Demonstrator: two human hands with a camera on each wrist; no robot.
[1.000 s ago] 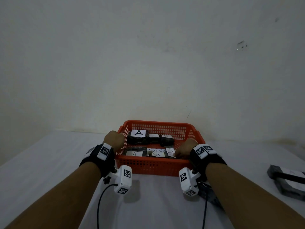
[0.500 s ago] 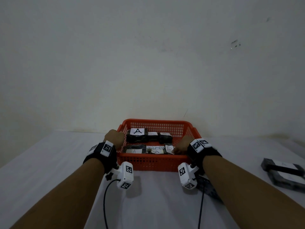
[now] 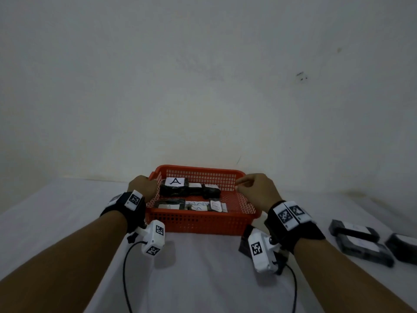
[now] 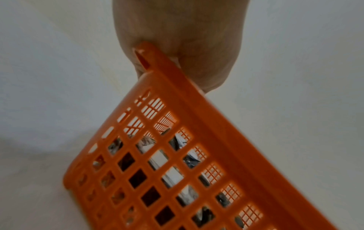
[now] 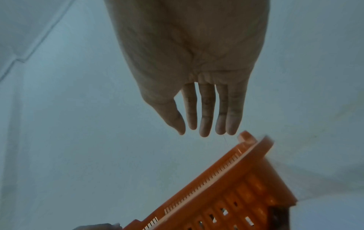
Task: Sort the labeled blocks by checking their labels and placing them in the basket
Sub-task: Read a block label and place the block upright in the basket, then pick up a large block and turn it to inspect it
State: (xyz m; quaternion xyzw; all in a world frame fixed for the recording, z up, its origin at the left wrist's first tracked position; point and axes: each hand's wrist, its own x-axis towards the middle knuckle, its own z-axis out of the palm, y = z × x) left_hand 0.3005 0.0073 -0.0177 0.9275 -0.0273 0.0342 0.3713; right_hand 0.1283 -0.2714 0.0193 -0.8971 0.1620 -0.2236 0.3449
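Note:
An orange mesh basket (image 3: 198, 224) stands on the white table and holds several dark wrapped blocks with white labels. One block reads A (image 3: 174, 185) at the back, another reads B (image 3: 215, 205) at the front right. My left hand (image 3: 142, 186) grips the basket's left rim, and the left wrist view shows its fingers curled over that rim (image 4: 206, 124). My right hand (image 3: 255, 188) hovers above the right rim with relaxed fingers (image 5: 204, 121), holding nothing and clear of the basket (image 5: 236, 186).
Several more dark labelled blocks (image 3: 358, 240) lie on the table at the right. Another dark block (image 3: 244, 242) sits by the basket's front right corner, under my right wrist. A plain wall rises close behind the basket.
My right hand has come off the basket's right side and lifted up and to the right, fingers loosened. The left hand keeps its hold on the left rim.

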